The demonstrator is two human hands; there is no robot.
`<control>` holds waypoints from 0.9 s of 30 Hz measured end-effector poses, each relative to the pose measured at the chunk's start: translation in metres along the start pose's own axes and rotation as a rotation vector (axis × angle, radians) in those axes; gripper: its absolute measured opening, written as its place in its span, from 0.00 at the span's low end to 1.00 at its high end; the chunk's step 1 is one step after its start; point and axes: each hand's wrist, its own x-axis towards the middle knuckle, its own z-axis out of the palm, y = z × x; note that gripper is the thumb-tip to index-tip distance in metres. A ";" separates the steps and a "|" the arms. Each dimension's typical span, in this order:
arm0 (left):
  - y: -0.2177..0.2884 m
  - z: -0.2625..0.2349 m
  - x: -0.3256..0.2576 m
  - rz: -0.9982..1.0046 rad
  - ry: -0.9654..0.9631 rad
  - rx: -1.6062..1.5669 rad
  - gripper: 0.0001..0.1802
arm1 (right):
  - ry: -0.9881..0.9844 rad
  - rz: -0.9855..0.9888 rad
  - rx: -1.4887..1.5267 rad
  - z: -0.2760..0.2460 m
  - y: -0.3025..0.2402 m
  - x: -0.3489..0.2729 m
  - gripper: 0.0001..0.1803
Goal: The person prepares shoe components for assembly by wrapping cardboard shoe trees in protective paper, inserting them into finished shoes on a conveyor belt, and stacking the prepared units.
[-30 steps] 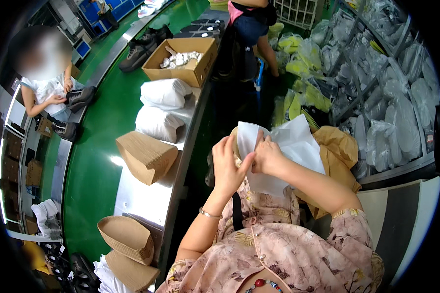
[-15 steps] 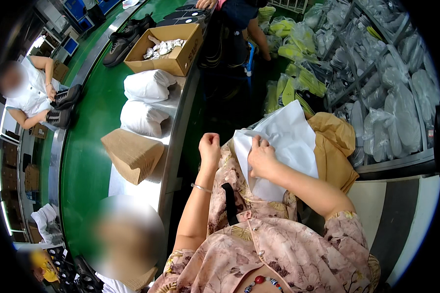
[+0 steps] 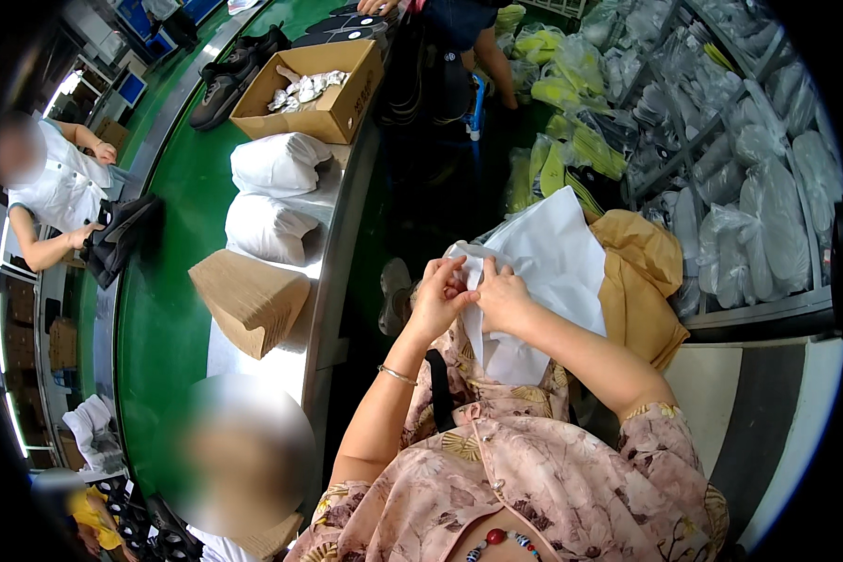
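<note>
A stack of white tissue paper sheets point(image 3: 551, 260) lies in front of me, over a yellow-brown bag point(image 3: 639, 281). My left hand point(image 3: 437, 298) and my right hand point(image 3: 502, 292) meet at the sheets' near left edge. Both pinch the paper's edge between fingers and thumb. A thin bracelet sits on my left wrist. My forearms rise from a flowered pink top at the lower edge.
To my left runs a green conveyor belt point(image 3: 159, 300) with a steel side shelf carrying two white stuffed bags point(image 3: 270, 195), a brown paper stack point(image 3: 248, 298) and an open cardboard box point(image 3: 317, 89). A seated person point(image 3: 51, 187) works across the belt. Shelves of bagged goods point(image 3: 721, 140) stand at right.
The view has tilted down and the paper now lies lower and flatter. My hands have come together at its near edge, the left hand moving onto the paper.
</note>
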 end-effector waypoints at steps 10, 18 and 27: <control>-0.068 -0.028 -0.010 -0.554 0.672 -0.334 0.19 | 0.120 -0.026 0.099 -0.003 -0.002 -0.004 0.60; 0.017 0.045 -0.059 -0.052 0.325 0.276 0.14 | 0.229 -0.009 0.082 0.010 -0.004 0.001 0.60; -0.023 0.013 -0.005 0.033 0.422 0.460 0.26 | 0.213 -0.085 0.050 -0.012 -0.012 -0.023 0.57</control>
